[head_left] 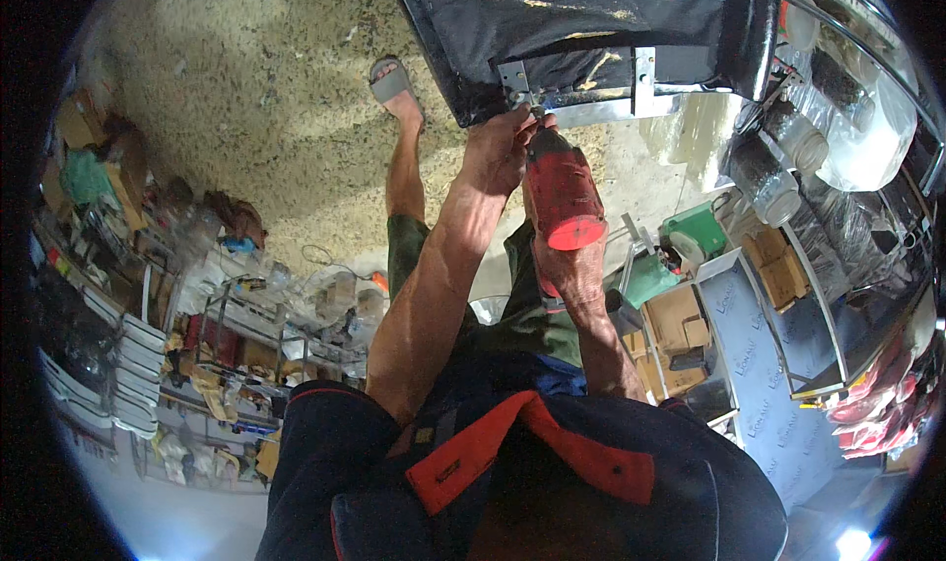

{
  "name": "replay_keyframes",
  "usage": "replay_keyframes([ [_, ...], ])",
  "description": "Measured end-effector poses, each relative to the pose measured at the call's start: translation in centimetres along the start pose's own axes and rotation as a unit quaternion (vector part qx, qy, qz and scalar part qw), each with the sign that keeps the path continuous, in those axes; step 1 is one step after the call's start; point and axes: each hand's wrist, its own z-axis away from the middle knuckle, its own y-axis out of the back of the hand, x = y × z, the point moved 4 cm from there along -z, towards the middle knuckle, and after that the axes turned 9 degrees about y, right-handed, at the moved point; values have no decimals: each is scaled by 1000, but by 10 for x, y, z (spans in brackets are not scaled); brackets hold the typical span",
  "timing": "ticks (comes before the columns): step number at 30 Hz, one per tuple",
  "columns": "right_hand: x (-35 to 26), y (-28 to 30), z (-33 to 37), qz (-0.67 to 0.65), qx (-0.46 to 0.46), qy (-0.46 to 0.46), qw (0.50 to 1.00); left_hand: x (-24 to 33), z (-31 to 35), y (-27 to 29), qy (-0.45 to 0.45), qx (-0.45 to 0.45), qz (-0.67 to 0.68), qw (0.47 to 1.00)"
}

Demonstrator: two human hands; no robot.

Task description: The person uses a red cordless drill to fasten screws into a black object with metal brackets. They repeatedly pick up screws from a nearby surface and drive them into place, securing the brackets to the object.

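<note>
A red cordless drill [565,192] points away from me, its tip at the near edge of a black upholstered panel [591,64]. My right hand [574,270] is closed round the drill's handle, mostly hidden under the drill's body. Beside the drill tip, my left hand [498,152] pinches at the panel's edge; what its fingers hold is hidden. Just beyond those fingers is a small metal bracket [512,76]. Another metal bracket [644,80] crosses the panel further right, above a flat metal strip [601,111]. A metal bar with bolts runs along the panel's far side.
At left, a cluttered pile holds cartons [123,182], wire racks and a stack of white slatted parts [138,374]. Clear plastic jars [764,182], a green container [693,234], cardboard boxes [675,320] and a pale blue printed board [754,364] stand at right. My sandalled foot [396,86] rests on the speckled floor.
</note>
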Motion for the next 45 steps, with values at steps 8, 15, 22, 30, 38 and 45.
replay_keyframes([
  [8, -3, -3, -8, -15, -2, 28, 999, 2, 1, 1, -18, 11, -21, 1000],
  [15, -14, 5, -14, -107, -43, -64, 991, 0, 4, -6, -22, -10, -12, 1000],
  [22, -9, 3, -18, -103, -47, -88, 990, 1, 10, -12, -23, -2, -5, 1000],
  [30, -5, -1, -16, -48, -36, -2, 998, -20, 120, -77, -385, 208, -358, 825],
  [38, -9, 10, -15, -175, 17, -79, 981, -33, 133, -126, -522, 149, -600, 587],
  [45, -22, 14, -26, -152, 52, -66, 985, -28, 132, -129, -546, 137, -587, 583],
])
